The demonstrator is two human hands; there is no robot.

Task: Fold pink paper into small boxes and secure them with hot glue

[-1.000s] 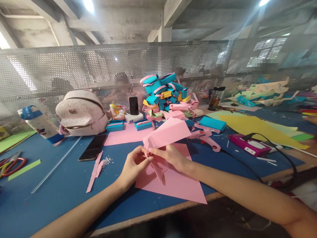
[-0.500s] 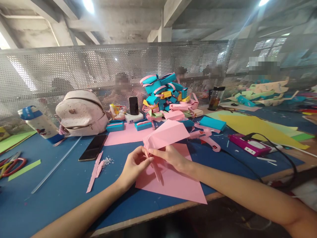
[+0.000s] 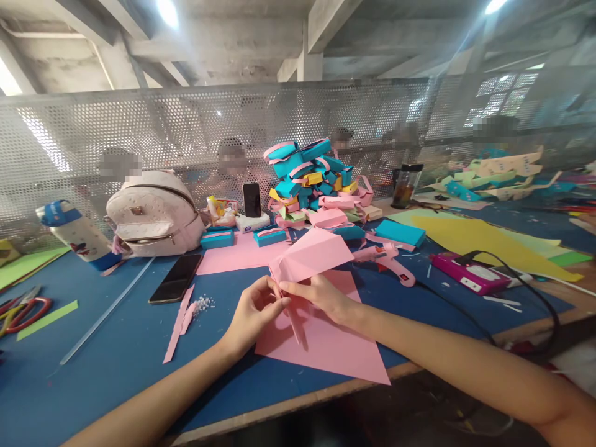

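Between both hands, above the front of the table, is a folded pink paper piece with a flat panel facing up and a narrow strip hanging below. My left hand pinches its near left end between thumb and fingers. My right hand grips the same end from the other side, thumb pointing left and fingers partly hidden behind the paper. Beneath them a pink paper sheet lies flat on the blue table. A pink glue gun rests just to the right of the folded piece.
Behind stands a pile of blue, pink and yellow paper boxes. At left are a backpack, a phone, scissors and a bottle. A purple power strip with a black cable and yellow sheets lie at right.
Almost nothing differs. The folded pink paper has dipped very slightly at its far end, while both hands keep their hold in the same place.
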